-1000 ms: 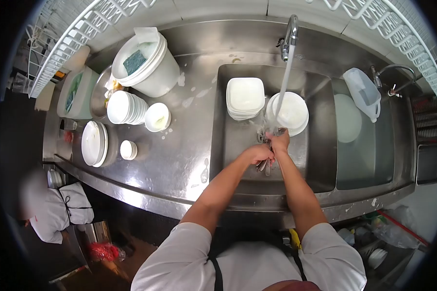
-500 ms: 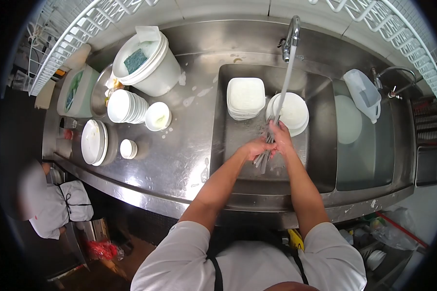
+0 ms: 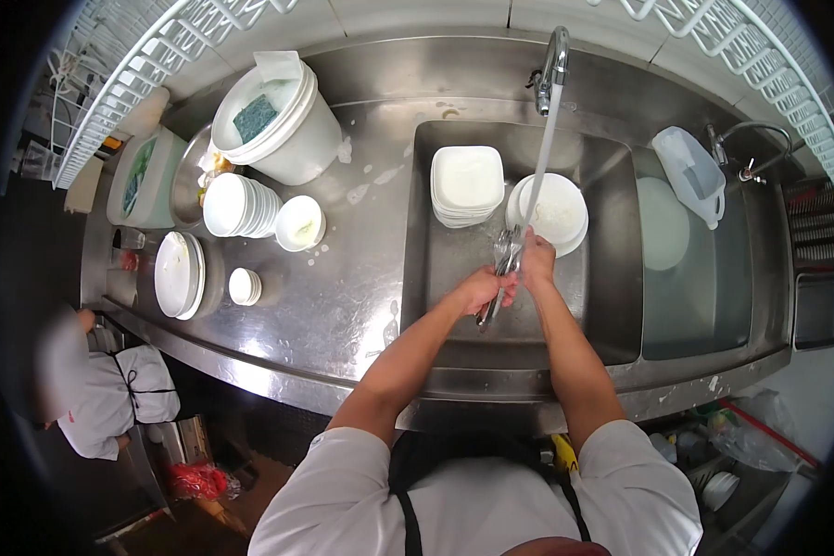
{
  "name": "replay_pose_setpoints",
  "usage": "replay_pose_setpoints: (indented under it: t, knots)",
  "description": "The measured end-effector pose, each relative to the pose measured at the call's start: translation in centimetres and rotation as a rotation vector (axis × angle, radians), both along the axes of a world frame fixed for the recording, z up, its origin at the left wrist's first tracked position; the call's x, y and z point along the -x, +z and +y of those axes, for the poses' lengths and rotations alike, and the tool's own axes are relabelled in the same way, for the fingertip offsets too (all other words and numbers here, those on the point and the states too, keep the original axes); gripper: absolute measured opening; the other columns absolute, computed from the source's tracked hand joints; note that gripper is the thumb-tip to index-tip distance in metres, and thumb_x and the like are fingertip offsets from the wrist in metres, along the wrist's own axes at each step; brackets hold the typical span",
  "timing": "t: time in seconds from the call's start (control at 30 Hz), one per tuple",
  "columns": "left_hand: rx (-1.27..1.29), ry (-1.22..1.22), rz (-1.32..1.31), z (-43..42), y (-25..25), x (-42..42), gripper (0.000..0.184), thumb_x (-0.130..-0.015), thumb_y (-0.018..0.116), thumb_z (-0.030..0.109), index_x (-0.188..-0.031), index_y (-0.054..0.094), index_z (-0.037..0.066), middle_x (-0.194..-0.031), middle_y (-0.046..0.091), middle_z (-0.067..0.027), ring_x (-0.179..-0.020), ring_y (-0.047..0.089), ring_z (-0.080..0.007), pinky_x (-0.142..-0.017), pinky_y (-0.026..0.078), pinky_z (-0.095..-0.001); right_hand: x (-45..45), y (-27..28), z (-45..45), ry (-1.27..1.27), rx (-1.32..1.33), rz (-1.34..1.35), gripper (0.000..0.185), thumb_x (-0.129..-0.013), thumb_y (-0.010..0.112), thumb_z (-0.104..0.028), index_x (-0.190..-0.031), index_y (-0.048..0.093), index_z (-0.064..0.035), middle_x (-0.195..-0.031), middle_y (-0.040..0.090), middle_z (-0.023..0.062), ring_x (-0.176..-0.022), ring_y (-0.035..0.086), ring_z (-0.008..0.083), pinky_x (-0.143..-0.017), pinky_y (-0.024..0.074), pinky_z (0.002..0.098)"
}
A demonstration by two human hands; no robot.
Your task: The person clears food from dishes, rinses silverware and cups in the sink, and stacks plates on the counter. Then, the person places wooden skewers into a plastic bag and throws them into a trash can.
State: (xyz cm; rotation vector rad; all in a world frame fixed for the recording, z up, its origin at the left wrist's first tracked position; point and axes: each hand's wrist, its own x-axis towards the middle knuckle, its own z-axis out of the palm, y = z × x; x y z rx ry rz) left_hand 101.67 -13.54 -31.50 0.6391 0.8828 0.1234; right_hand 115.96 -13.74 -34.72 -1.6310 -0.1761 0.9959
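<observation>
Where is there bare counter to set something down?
The widest bare patch of counter lies between the single bowl and the sink, bar some splashes. More lies between the small dish stack and the counter's front edge. Crowded: the left end, with bucket, bowl stack and plates; mid-sink, with square dishes, round plates, left hand and right hand.

The left grip (image 3: 482, 289) hides the middle of the cutlery (image 3: 504, 246).
</observation>
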Motion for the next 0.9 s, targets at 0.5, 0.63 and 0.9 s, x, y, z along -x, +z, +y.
replay_pose_setpoints:
  t: [0.5, 0.63, 0.9]
  knots:
    - [0.051, 0.318, 0.031, -1.5, 8.7, 4.2, 0.015, -0.093, 0.054, 0.001, -0.108, 0.053, 0.001, -0.096, 0.060, -0.0108, -0.074, 0.062, -0.0179, -0.068, 0.057, -0.0344, -7.9, 17.1, 13.4, 0.336, -0.521, -0.403, 0.073, -0.096, 0.046, -0.050, -0.147, 0.027, -0.0023, -0.156, 0.019, 0.0210, -0.144, 0.022, 0.0298, -0.115, 0.0224, 0.0391]
    - [0.015, 0.330, -0.106, -1.8, 13.0, 5.9, 0.026, -0.092, 0.055, 0.001, -0.118, 0.053, 0.004, -0.108, 0.062, -0.0134, -0.082, 0.064, -0.0202, -0.075, 0.056, -0.0350, -4.9, 17.8, 14.5, 0.752, -0.340, -1.207, 0.071, -0.096, 0.049, -0.043, -0.146, 0.027, 0.0030, -0.152, 0.024, 0.0254, -0.142, 0.023, 0.0374, -0.116, 0.0203, 0.0399]
    - [-0.208, 0.369, -0.042, -3.3, 14.1, 10.1, 0.017, -0.097, 0.054, 0.016, -0.112, 0.048, 0.013, -0.068, 0.049, -0.0002, -0.051, 0.048, -0.0125, -0.046, 0.043, -0.0294, -2.9, 7.1, 0.5, 0.843, -0.127, -0.782, 0.056, -0.102, 0.037, -0.035, -0.149, 0.026, -0.0080, -0.151, 0.025, 0.0281, -0.142, 0.022, 0.0405, -0.115, 0.0200, 0.0403]
